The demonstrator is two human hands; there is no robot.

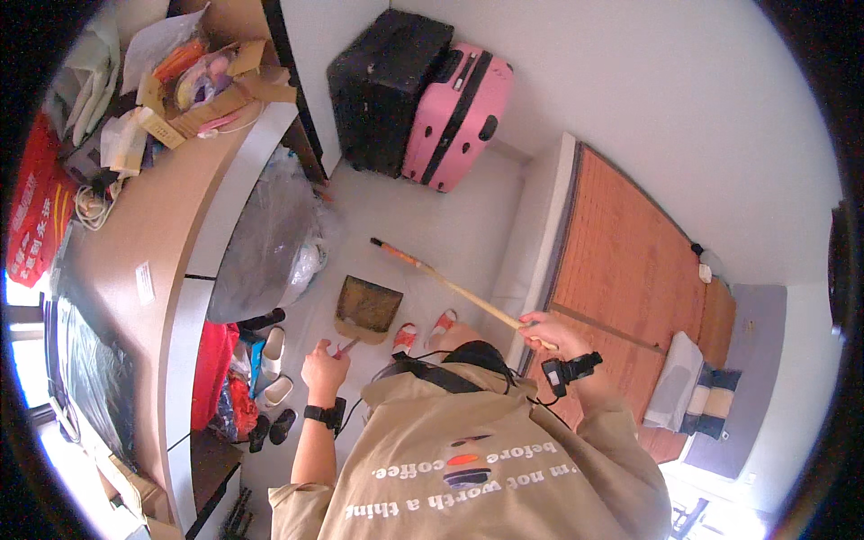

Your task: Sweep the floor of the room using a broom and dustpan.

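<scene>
I see my right hand (547,331) closed around the upper end of a broom (450,286), fingers (531,319) wrapped tight on the pale wooden stick. From those fingers the stick runs up and to the left across the floor (423,207), ending in a dark tip well away from them.

My left hand (322,364) is shut on the red handle of a dustpan (367,308). The pan itself lies just beyond the fingers (317,349), flat on the floor, brown and dusty, with its wide mouth toward the broom. The stick passes just past the pan's far corner; I cannot tell whether they touch.

Between my two hands, close in, are my feet in red and white slippers (423,331). A black band sits on each wrist.

Left of the left fingers, under the surface (135,243), stand several shoes (270,378) and a red bag (211,373). Farther beyond them a big clear plastic bag (265,238) bulges out from beneath the surface's edge. The surface top carries open cardboard boxes (211,85), papers and a coil of cable.

Right of the right fingers is a bed (630,261) with a woven bamboo mat, and folded cloth (693,391) lies near its end. Far beyond both hands, against the wall, a black suitcase (382,85) and a pink suitcase (459,112) stand side by side, touching.
</scene>
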